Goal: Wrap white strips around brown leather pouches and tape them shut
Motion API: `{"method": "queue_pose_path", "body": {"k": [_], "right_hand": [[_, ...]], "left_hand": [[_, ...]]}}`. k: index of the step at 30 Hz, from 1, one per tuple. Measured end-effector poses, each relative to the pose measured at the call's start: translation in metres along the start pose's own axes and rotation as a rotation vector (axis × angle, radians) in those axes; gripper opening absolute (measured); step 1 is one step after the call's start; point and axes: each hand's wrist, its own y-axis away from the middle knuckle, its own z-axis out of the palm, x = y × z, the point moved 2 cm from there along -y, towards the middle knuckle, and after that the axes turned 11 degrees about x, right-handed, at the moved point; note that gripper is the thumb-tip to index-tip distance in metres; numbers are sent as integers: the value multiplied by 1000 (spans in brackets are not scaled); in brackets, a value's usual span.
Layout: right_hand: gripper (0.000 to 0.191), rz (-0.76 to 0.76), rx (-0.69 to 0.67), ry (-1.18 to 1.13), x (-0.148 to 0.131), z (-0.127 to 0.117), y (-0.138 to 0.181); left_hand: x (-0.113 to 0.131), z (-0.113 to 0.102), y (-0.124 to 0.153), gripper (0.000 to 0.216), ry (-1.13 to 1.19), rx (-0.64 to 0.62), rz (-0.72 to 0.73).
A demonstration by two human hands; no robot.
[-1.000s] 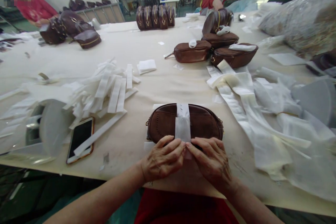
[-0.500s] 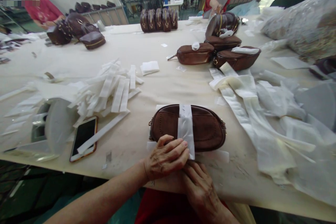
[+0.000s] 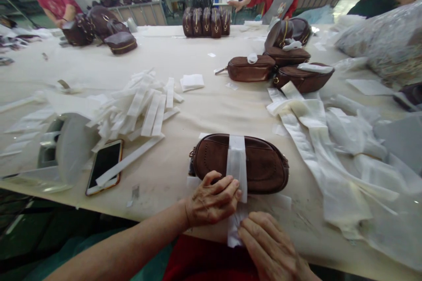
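A brown leather pouch (image 3: 263,164) lies on the table's near edge, with a white paper strip (image 3: 236,158) wrapped across its middle. My left hand (image 3: 212,199) rests against the pouch's near side, its fingers closed on the strip where it comes down. My right hand (image 3: 272,248) is lower, below the table edge, and pinches the strip's loose bottom end (image 3: 233,232). More white paper (image 3: 273,201) lies flat under the pouch.
A heap of white strips (image 3: 141,105) and a phone (image 3: 104,166) lie left. Crumpled white wrapping (image 3: 346,140) spreads right. Other brown pouches (image 3: 252,68) and a row of bags (image 3: 207,22) stand farther back. Other people work at the far edge.
My right hand has dropped from the pouch's near side to below the table edge, drawing the strip's end down. My left hand stays on the strip at the pouch.
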Motion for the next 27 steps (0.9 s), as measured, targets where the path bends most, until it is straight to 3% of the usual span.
{"method": "queue_pose_path", "body": {"k": [8,13,18,27], "right_hand": [[29,-111,31,2,25,-9,-38],[17,61,61,-110,46,5,-44],[17,248,97,-161,55,19,-46],[15,426,116,31,54,27,-40]], "left_hand": [[-4,-1,-2,12,156,7,-71],[-7,-4,0,18,249,43,-103],[-8,-6,3,20,285,47,-100],[-5,-4,8,16,388,74,-122]]}}
